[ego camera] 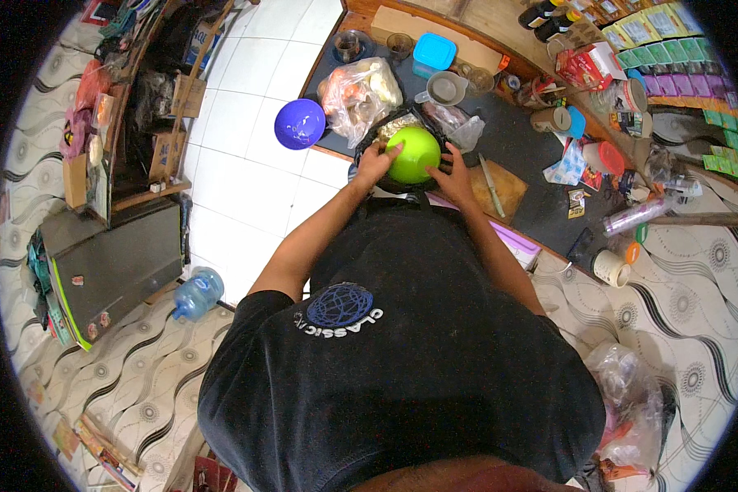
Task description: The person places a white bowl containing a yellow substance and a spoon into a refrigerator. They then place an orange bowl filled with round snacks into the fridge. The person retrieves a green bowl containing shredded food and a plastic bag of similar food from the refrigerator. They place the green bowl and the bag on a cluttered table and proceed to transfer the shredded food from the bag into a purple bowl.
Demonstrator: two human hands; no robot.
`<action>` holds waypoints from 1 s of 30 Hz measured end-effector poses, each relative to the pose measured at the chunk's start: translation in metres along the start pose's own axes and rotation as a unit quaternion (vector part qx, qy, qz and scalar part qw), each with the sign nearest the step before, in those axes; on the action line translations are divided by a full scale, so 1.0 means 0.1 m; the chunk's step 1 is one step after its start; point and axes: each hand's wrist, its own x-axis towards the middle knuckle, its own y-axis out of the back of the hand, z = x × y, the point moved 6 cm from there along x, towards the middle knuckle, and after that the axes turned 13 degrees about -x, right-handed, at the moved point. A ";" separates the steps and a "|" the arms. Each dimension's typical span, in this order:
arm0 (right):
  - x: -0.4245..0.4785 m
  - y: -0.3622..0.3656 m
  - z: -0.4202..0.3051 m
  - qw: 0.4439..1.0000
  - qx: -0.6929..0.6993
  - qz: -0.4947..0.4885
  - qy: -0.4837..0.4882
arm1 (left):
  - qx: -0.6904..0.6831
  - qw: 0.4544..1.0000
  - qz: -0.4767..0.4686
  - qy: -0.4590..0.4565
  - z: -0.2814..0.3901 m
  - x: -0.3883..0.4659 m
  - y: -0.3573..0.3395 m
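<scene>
A lime-green plastic bowl (pixel 415 150) is held between my two hands in front of my body. My left hand (pixel 376 165) grips its left side, with the thumb on the green surface. On the opposite side, the fingers of my right hand (pixel 454 175) press against the bowl. Whether I see its inside or its outside, I cannot tell. Beneath and behind it lies a black plastic bag (pixel 369 136) with pale, shredded-looking contents. A knife (pixel 492 187) rests on a wooden cutting board (pixel 510 194) to the right of my right hand.
A purple bowl (pixel 300 124) sits at the left table edge, beside a clear bag of vegetables (pixel 360 98). Behind are a grey measuring cup (pixel 446 89) and a blue-lidded container (pixel 435 52). Jars, packets and a phone (pixel 581 243) occupy the dark tabletop (pixel 516 138) to the right.
</scene>
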 end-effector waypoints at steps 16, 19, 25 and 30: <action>-0.60 0.29 -1.33 0.875 -0.350 0.141 0.304 | -0.490 0.859 -0.015 0.149 -0.58 0.28 -0.18; -0.58 0.35 -1.35 0.898 -0.246 0.178 0.319 | -0.484 0.864 -0.021 0.141 -0.55 0.26 -0.17; -0.64 0.28 -1.52 0.853 -0.395 0.147 0.308 | -0.476 0.862 -0.001 0.175 -0.53 0.17 -0.18; -0.61 0.43 -1.72 0.856 -0.209 0.255 0.399 | -0.518 0.838 0.022 0.172 -0.91 0.38 -0.09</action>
